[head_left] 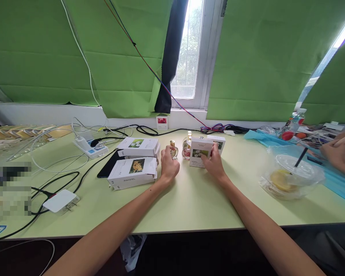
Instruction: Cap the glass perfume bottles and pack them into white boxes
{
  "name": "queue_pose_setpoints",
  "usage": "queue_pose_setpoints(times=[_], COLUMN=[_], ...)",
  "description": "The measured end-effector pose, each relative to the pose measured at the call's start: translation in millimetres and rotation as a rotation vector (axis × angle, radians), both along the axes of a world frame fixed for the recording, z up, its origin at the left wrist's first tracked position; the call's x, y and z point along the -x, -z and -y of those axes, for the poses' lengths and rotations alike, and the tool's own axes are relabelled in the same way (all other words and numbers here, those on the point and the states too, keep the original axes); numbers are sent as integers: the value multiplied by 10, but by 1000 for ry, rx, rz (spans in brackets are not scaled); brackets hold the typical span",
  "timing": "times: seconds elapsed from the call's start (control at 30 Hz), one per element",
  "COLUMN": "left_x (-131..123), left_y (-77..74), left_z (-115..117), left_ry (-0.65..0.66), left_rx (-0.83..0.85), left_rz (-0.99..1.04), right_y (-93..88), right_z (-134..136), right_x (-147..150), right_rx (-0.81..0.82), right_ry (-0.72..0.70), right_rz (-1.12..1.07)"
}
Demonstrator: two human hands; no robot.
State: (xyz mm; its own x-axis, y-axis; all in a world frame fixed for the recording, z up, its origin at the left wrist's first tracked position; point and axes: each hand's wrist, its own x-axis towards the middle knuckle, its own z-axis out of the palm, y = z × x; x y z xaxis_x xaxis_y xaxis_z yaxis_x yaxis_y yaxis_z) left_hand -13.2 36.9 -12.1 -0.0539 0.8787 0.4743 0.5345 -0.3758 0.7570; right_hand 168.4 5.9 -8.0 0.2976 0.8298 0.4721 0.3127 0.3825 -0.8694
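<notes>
While the left hand curls narrowly around a round clear-glass bottle with a gold cap, the right hand pinches the right edge of an upright white cardboard box. Its front bears small dark lettering above a picture of white blossoms on green. Similar gold-capped glass bottles stand just left of this box, between the hands, on the pale yellow-green tabletop; whether the box's base touches it cannot be told.

R hand w/ wht box
</notes>
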Motion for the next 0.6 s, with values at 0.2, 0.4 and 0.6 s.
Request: queue_pose_setpoints(times=[0.2, 0.4, 0.6], left_x=[-7, -18, -34], left_y=[-26, -29, -53], left_z=[32, 58, 80], left_ry=[20, 43, 27], left_rx=[4, 9, 10], left_rz=[1, 25, 40], right_y=[-35, -40, -16], right_z=[37, 55, 5], right_x=[-3, -50, -140], right_rx=[51, 29, -24], right_ry=[29, 185, 373], right_rz=[-95, -108, -107])
